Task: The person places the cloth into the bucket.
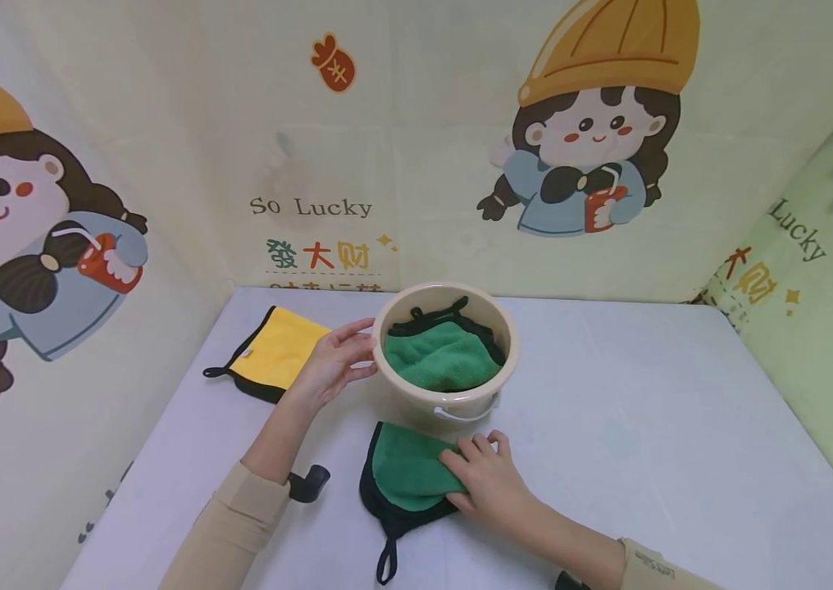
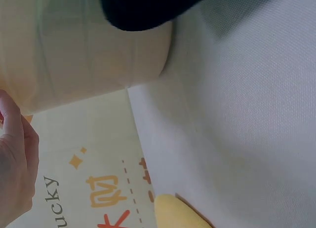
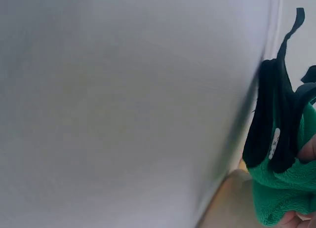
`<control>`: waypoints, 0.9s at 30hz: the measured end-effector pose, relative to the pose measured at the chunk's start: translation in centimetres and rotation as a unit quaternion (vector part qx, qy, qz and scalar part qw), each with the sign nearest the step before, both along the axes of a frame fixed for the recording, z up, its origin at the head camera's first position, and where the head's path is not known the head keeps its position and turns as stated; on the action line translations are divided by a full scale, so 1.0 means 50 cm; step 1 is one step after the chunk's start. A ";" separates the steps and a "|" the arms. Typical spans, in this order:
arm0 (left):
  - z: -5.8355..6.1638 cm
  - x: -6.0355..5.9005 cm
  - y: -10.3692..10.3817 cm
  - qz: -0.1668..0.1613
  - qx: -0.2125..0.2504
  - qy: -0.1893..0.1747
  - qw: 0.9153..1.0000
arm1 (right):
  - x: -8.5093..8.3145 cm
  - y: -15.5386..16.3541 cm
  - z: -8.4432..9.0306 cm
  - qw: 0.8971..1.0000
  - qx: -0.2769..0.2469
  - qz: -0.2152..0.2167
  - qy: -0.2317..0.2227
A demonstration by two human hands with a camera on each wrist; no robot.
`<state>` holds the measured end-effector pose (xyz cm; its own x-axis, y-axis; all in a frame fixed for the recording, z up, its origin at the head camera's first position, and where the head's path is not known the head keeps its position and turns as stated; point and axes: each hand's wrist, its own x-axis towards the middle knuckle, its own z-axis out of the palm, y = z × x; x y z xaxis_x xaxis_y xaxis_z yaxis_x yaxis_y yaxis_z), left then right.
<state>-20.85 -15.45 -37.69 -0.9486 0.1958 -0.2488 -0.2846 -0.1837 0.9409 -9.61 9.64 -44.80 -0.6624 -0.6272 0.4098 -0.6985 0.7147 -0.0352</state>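
A beige bucket (image 1: 453,392) (image 2: 84,50) stands mid-table with a green, black-edged cloth (image 1: 439,354) lying inside. My left hand (image 1: 352,354) (image 2: 17,159) rests against its left wall, fingers extended along the rim. In front of the bucket lies a second green cloth with black trim (image 1: 405,475) (image 3: 281,188), its hanging loop pointing toward me. My right hand (image 1: 471,459) is on this cloth's right edge. In the right wrist view the fingertips (image 3: 308,150) pinch the bunched green fabric.
A yellow cloth with black trim (image 1: 276,352) (image 2: 175,213) lies flat to the left of the bucket. The white table (image 1: 645,426) (image 3: 123,90) is walled by printed cartoon backdrops at the back and on both sides.
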 end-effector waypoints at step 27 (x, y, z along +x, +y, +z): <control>0.000 0.005 0.000 -0.016 0.027 0.014 0.999 | -0.013 -0.002 0.134 0.991 -0.101 0.041 0.073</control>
